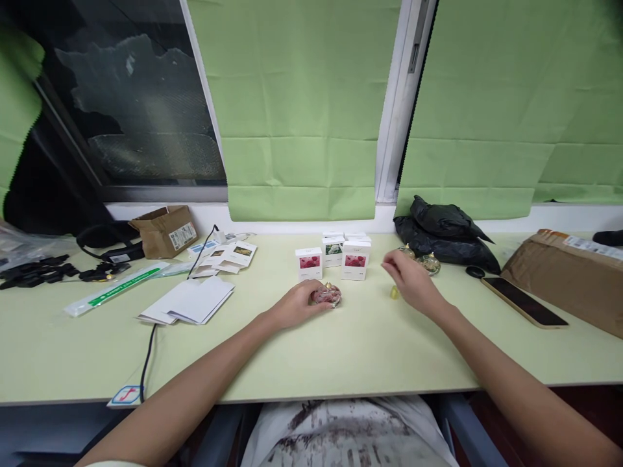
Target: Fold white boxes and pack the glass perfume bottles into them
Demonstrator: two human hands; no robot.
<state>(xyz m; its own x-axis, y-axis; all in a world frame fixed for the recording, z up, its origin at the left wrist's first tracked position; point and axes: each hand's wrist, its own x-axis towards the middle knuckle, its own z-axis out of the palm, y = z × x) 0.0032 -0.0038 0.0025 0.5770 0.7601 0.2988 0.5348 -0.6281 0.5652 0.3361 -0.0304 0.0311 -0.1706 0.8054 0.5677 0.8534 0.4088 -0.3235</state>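
My left hand (295, 305) is curled round a small round pinkish-red pot (326, 295) with a gold-coloured knob on top, which rests on the table. Off to the right, my right hand (411, 277) hovers with thumb and fingers pinched together; whatever may be between them is hidden. Just below it stands a small yellow cap-like piece (394, 292). Behind the right hand sit two dark, gold-patterned round pots, one (429, 264) in plain view and the other partly covered. Small white boxes with flower pictures, such as this red-flower box (354, 261), stand behind the left hand.
At the right lie a phone (524, 301), a black round disc (475, 272), black plastic bags (440, 237) and a large cardboard box (567, 279). White cards (189, 299), a cable, an open carton (168, 232) and a green-striped plastic packet (117, 288) occupy the left.
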